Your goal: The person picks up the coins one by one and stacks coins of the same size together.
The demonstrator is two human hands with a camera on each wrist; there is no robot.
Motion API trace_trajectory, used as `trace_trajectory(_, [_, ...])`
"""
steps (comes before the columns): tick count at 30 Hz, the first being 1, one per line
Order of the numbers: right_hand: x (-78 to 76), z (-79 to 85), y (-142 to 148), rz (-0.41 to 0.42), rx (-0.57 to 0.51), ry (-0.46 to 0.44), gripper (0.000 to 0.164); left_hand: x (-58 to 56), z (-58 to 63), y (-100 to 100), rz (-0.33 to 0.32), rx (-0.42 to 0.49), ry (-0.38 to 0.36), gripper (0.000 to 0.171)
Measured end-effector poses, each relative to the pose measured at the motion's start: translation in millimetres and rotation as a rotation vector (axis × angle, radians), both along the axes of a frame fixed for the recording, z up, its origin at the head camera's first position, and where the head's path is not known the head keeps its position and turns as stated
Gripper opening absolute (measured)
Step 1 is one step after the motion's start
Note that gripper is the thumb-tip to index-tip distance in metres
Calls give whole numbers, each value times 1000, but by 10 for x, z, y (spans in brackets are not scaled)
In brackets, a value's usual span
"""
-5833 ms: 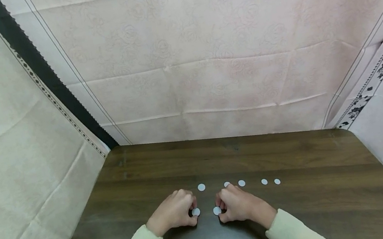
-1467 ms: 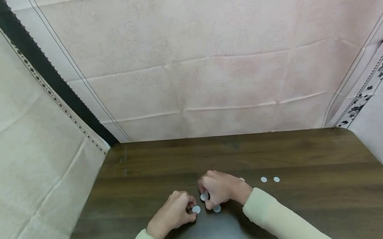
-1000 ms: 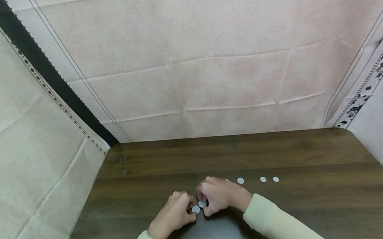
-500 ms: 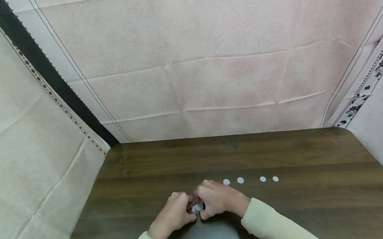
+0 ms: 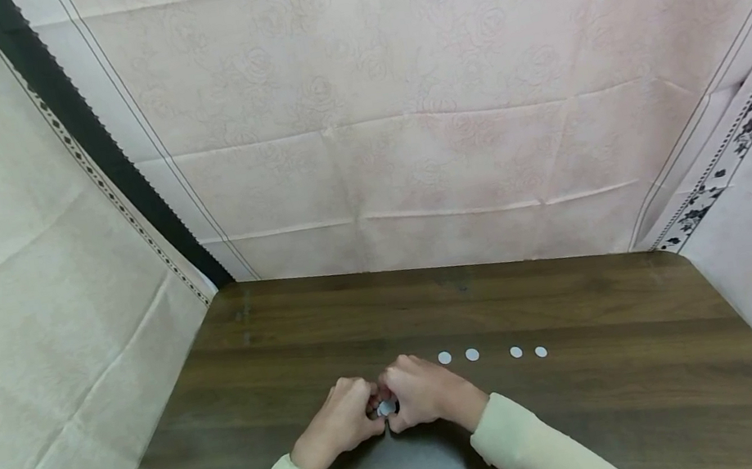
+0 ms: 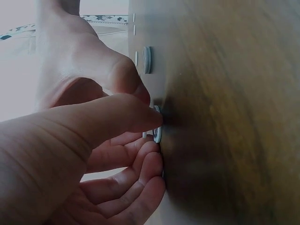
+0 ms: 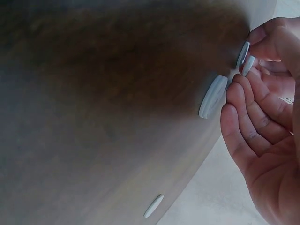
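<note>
My left hand (image 5: 339, 425) pinches a small white round disc (image 6: 157, 126) between thumb and fingers, low over the wooden table. Against its fingertips my right hand (image 5: 426, 390) is held, fingers curled around a second white disc (image 7: 248, 65). The two discs meet or overlap edge to edge; in the head view they show as one pale patch (image 5: 386, 408). Close to the right hand's fingers a thicker white disc (image 7: 213, 97), possibly two stacked, lies on the table; the right hand hides it from the head view.
A spaced row of white discs (image 5: 472, 354) lies to the right, beyond the right hand, on the brown wooden table (image 5: 597, 396). Pale cloth (image 5: 398, 98) hangs behind and at both sides. A black band (image 5: 109, 155) runs down the left corner.
The right hand has picked up the row's leftmost disc and drawn it nearer and leftward until it meets the left hand's disc. Its former disc was set on the table. The left hand has barely moved.
</note>
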State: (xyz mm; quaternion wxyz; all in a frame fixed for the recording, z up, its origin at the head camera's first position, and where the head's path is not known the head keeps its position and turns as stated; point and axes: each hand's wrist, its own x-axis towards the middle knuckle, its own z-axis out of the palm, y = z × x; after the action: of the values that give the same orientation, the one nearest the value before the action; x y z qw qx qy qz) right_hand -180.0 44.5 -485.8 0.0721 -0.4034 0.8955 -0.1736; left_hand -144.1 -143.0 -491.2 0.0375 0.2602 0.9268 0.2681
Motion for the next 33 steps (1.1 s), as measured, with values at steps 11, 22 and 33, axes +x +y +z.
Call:
trace_trajectory(11, [22, -16, 2, 12, -22, 24, 25, -38, -154, -69, -61, 53, 87, 28])
trace_trajectory(22, [40, -25, -1, 49, 0, 98, 31, 43, 32, 16, 14, -10, -25, 23])
trace_trajectory(33, [47, -21, 11, 62, 9, 100, 24, 14, -19, -8, 4, 3, -11, 32])
